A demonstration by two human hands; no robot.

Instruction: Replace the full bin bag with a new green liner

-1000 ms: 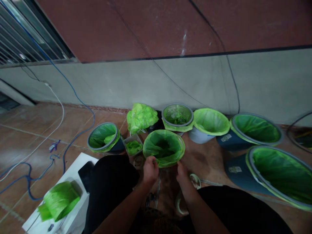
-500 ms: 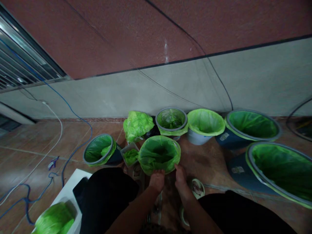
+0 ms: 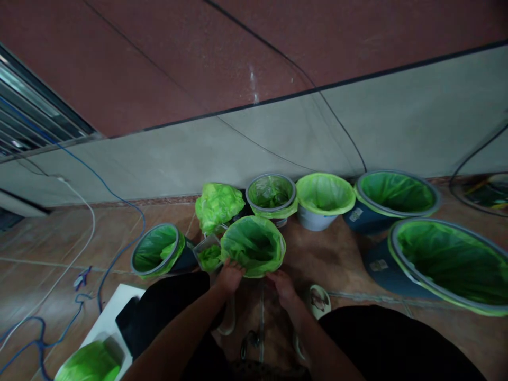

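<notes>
In front of my legs stands a small bin lined with a green trash bag (image 3: pixel 254 267), its mouth open toward me. My left hand (image 3: pixel 230 277) is closed on the near left part of the bag's folded edge. At the near right, my right hand (image 3: pixel 281 284) grips the same edge with its fingertips, partly under the rim. The liner covers the bin's outside, so its body is mostly hidden. A small square container (image 3: pixel 207 253) with green bags inside sits just left of this bin.
Other lined bins stand around: a dark one (image 3: pixel 137 259) at left, a grey-rimmed one (image 3: pixel 257 203), a white one (image 3: pixel 313 219), and two large blue ones (image 3: pixel 359 225), (image 3: pixel 381 278) at right. A bulging green bag (image 3: pixel 218 206) leans by the wall. Blue cable (image 3: pixel 119 254) crosses the floor.
My left hand has shifted left along the bag's edge, and my right hand has come closer under the near rim. The bin is tilted slightly differently; the view has shifted a little.
</notes>
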